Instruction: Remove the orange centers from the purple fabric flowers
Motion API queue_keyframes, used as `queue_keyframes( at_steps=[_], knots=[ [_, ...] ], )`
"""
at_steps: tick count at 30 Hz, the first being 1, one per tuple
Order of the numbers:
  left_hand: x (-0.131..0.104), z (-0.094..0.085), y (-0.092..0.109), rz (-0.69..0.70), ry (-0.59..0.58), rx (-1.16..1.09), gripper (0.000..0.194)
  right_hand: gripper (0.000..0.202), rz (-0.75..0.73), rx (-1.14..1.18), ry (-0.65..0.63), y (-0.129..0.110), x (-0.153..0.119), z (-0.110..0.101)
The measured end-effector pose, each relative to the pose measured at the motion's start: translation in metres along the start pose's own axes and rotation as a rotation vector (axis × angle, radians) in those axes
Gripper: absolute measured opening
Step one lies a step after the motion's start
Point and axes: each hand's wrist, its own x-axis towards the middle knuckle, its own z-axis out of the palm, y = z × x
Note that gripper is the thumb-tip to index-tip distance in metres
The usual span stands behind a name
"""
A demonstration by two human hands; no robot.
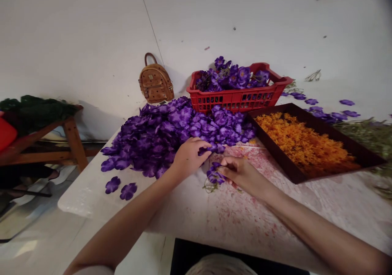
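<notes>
My left hand (191, 154) reaches over the front edge of a large pile of purple cloth petals (153, 136). Its thumb and fingers curl together around a petal piece (217, 148) at the fingertips. Just to the right and nearer to me, my right hand (240, 173) pinches a purple artificial flower (215, 174) with thumb and fingers. Thin green stem strands (210, 186) hang below that flower, close above the table. Two loose petal pieces (128, 191) lie flat to the left of my left forearm.
Behind the pile stands a red plastic basket (239, 99) of purple flowers. A dark tray (275, 154) to the right holds orange flower centres (306, 144). Green stems (367, 138) lie beyond it. A brown backpack (156, 83) rests by the wall; a wooden stand (73, 140) is left of the table (196, 213).
</notes>
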Motion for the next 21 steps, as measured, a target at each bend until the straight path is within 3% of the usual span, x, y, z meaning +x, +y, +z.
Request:
queue_keyframes(
  at_steps=[4, 9, 13, 16, 18, 21],
  knots=[
    [0.009, 0.013, -0.002, 0.055, -0.064, 0.150, 0.020, 0.030, -0.065, 0.003, 0.045, 0.001, 0.000, 0.010],
    [0.009, 0.023, -0.001, 0.086, -0.028, 0.180, 0.018, 0.026, 0.021, 0.047, 0.048, 0.005, 0.002, 0.012],
    [0.013, 0.024, -0.007, -0.022, 0.068, -0.076, 0.017, 0.020, 0.014, 0.064, 0.047, 0.007, 0.004, 0.008],
    [0.016, 0.019, -0.009, -0.166, 0.122, -0.378, 0.016, 0.017, -0.084, 0.037, 0.213, 0.005, 0.007, 0.000],
    [0.016, 0.015, -0.007, -0.227, 0.089, -0.532, 0.019, 0.026, -0.128, 0.022, 0.326, 0.003, 0.010, -0.007],
    [0.013, 0.012, 0.000, -0.266, 0.003, -0.662, 0.026, 0.031, -0.157, 0.084, 0.315, 0.000, 0.013, -0.013]
  ],
)
